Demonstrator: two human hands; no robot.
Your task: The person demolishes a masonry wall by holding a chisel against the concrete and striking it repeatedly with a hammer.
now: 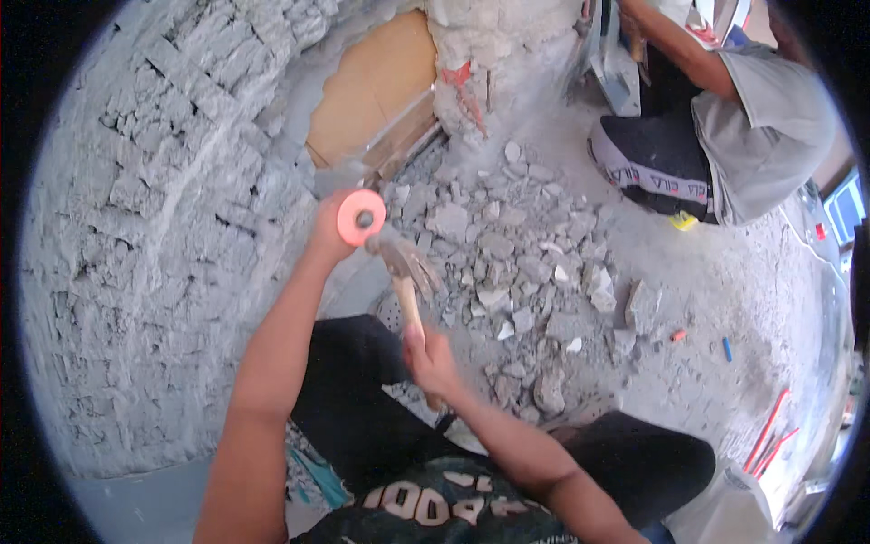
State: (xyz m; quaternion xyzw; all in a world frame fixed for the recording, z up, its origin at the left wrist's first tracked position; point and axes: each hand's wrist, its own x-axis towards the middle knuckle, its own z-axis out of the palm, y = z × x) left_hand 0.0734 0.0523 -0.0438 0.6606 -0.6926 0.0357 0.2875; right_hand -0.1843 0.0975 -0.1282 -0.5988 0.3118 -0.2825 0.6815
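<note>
My left hand grips a chisel with a round pink hand guard, seen from its struck end, close to the rough masonry wall. The guard hides most of the fingers, and the chisel's tip is out of sight below it. My right hand is closed around the wooden handle of a claw hammer. The hammer's head is slightly blurred and lies just below and right of the guard, its claw towards the right. Whether head and chisel touch, I cannot tell.
Broken masonry rubble covers the floor before me. A brown board stands in the wall's opening. At the upper right a co-worker crouches near a metal tool. Red rods and a blue piece lie at the right.
</note>
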